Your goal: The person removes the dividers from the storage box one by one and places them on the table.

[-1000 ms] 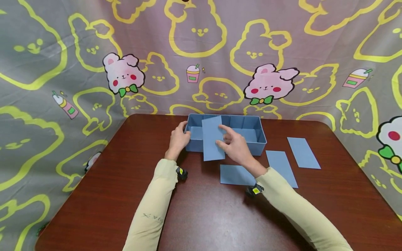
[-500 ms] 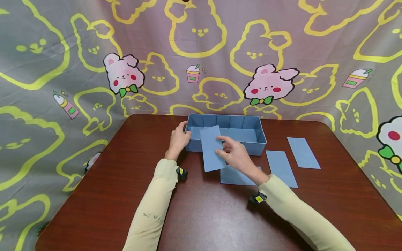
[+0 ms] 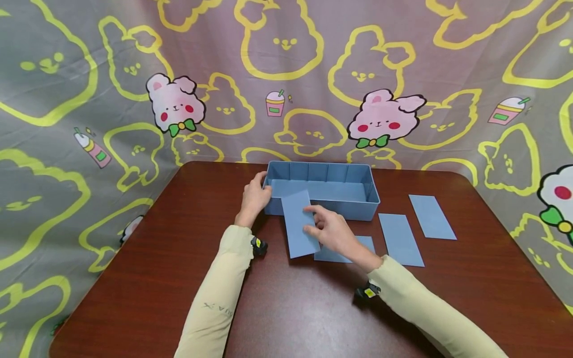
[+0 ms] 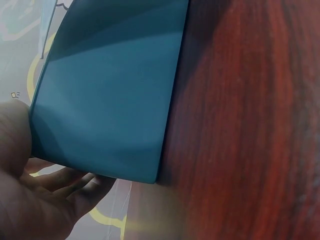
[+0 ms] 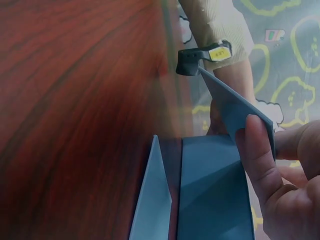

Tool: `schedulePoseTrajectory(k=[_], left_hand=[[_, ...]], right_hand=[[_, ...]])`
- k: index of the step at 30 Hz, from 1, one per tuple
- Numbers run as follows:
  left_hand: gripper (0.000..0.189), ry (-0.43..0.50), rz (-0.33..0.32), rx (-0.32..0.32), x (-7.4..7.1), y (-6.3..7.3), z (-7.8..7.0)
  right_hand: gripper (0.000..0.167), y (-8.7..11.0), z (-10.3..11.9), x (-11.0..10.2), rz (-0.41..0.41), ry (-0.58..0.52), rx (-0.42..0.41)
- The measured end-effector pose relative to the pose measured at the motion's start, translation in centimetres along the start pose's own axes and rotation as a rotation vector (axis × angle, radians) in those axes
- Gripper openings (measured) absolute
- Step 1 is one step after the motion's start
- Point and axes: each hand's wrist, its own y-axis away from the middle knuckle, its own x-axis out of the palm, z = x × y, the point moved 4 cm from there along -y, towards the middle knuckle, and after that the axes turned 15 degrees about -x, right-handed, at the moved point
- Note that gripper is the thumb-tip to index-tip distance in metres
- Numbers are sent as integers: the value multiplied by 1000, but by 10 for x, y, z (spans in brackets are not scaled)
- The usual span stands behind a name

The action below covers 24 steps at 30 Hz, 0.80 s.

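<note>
Left hand: the left hand (image 3: 255,197) grips the left end wall of the blue tray (image 3: 358,208), fingers curled over its rim, steadying it near the desk's far edge.
Held panel: the right hand (image 3: 329,229) pinches a flat blue divider panel (image 3: 297,223) between thumb and fingers at its right long edge; the panel hangs tilted just in front of the tray's near wall, towards its left end.
Handling: the panel looks thin, stiff, light and smooth, so it may slip; a pinch on a long edge near the middle seems the safest hold.
Spare panels: three more panels lie flat on the desk (image 3: 134,278), one (image 3: 340,248) partly under the right hand, two (image 3: 400,239) (image 3: 431,217) further right, towards the right edge.
Edges: the tray's inner walls show upright ribs; the panel's corners could catch on the rim.
Open room: bare wood spreads left of the tray and along the near edge.
</note>
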Motion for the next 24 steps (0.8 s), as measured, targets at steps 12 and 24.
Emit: schedulePoseTrajectory(k=[12, 24], left_hand=[[52, -4, -13, -4, 0, 0, 0], [52, 3, -10, -3, -1, 3, 0]], right_hand=[[44, 7, 2, 10, 12, 3, 15], [45, 12, 1, 18, 41, -2, 46]])
